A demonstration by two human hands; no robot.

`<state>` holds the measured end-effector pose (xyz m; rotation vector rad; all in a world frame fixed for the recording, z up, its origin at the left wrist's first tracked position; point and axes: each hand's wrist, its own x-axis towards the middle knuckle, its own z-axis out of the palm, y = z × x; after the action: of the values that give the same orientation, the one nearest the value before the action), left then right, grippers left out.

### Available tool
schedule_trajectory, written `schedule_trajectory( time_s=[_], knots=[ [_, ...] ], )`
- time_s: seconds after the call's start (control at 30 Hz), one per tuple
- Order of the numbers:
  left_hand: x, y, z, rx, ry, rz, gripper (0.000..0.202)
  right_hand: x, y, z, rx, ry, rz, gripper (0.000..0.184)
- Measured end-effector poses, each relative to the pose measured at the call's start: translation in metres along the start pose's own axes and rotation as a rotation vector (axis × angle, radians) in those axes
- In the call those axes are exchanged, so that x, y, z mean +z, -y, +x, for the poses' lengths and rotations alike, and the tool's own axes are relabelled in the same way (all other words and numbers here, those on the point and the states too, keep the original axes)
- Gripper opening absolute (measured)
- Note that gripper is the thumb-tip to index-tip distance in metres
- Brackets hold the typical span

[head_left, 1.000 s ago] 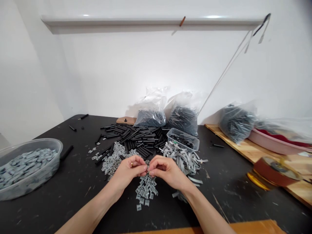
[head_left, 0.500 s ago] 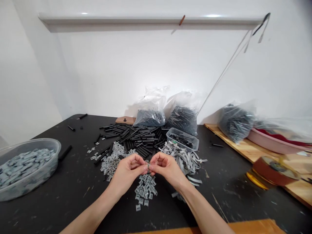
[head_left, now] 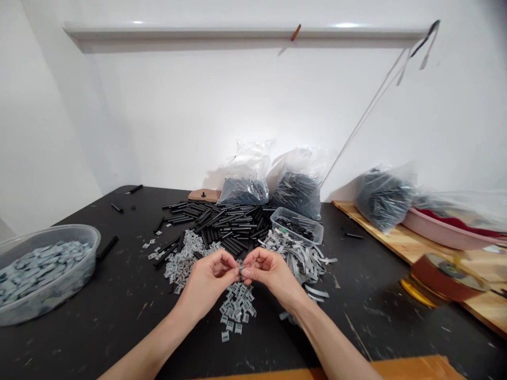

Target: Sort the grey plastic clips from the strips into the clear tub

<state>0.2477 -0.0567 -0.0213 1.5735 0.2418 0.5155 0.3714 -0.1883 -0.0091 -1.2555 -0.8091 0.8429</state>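
Observation:
My left hand (head_left: 214, 273) and my right hand (head_left: 267, 272) meet at the middle of the table, fingertips pinched together on one small grey piece (head_left: 240, 268). Fingers cover most of it, so its exact shape is hidden. Just below lies a loose spread of small grey plastic clips (head_left: 237, 303) with slots. Left of my left hand is a heap of similar light grey clips (head_left: 184, 258). Beyond both hands black tubes (head_left: 222, 221) are piled up. A tangle of grey-white strips (head_left: 303, 258) lies beside my right hand.
A clear tub (head_left: 89, 258) of grey pieces stands at the left. Behind the strips sits a small clear box (head_left: 312, 235) with black parts. Plastic bags (head_left: 299, 192) of black pieces lean on the wall. At right are a wooden board (head_left: 396, 240), pink basin (head_left: 443, 232) and tape roll (head_left: 446, 277).
Both hands stay in nearly the same place, still pinching the small piece. The fingertips have shifted only slightly, and the piece shows a little less clearly.

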Motion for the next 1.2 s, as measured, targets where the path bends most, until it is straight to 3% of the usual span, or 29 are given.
schedule_trajectory(
  time_s=[0.2, 0.37, 0.77, 1.03, 1.2],
  knots=[
    [0.001, -0.002, 0.0, -0.005, 0.024, -0.038, 0.009, 0.005, 0.003, -0.001, -0.031, -0.037, -0.031, 0.029],
    [-0.001, -0.007, 0.0, -0.049, 0.11, -0.129, 0.021, 0.004, 0.006, -0.002, -0.035, -0.033, 0.054, 0.028],
    [0.002, -0.008, -0.005, 0.216, -0.015, 0.113, 0.009, 0.009, 0.008, -0.007, -0.001, 0.05, 0.254, 0.031],
    [0.006, -0.012, -0.009, 0.209, -0.039, 0.142, 0.011, 0.019, 0.005, -0.008, -0.021, 0.025, 0.323, 0.031],
    [0.002, -0.015, -0.007, 0.202, 0.003, 0.142, 0.01, 0.019, 0.006, -0.009, -0.013, 0.067, 0.355, 0.033]
  ],
)
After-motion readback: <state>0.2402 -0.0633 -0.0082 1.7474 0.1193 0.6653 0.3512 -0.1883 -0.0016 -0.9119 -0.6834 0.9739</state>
